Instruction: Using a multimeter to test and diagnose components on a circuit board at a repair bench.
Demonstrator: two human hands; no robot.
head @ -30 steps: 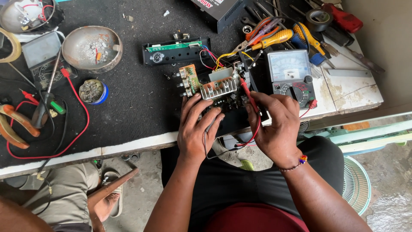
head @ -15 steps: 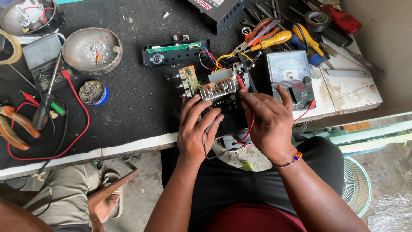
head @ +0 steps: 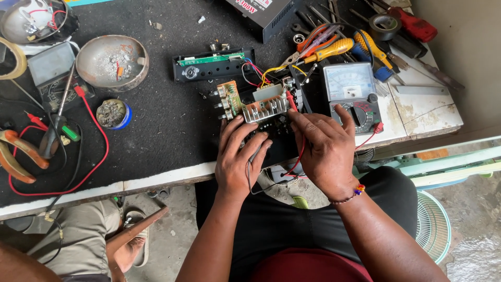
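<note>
Here we steady the amplifier circuit board (head: pixel 261 112) with our flat left hand (head: pixel 240 156), while our right hand (head: pixel 323 149) pinches the red probe (head: pixel 290 102) upright beside its heatsink (head: pixel 265 108).

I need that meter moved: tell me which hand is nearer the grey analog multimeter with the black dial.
Right. The right hand reaches its lower edge; the left hand sits farther left of the grey analog multimeter.

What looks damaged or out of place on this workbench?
The white bench edge by the analog meter is cracked and chipped. Grey ash lies in the metal bowl. The circuit board under both hands sits bare, outside any case.
</note>
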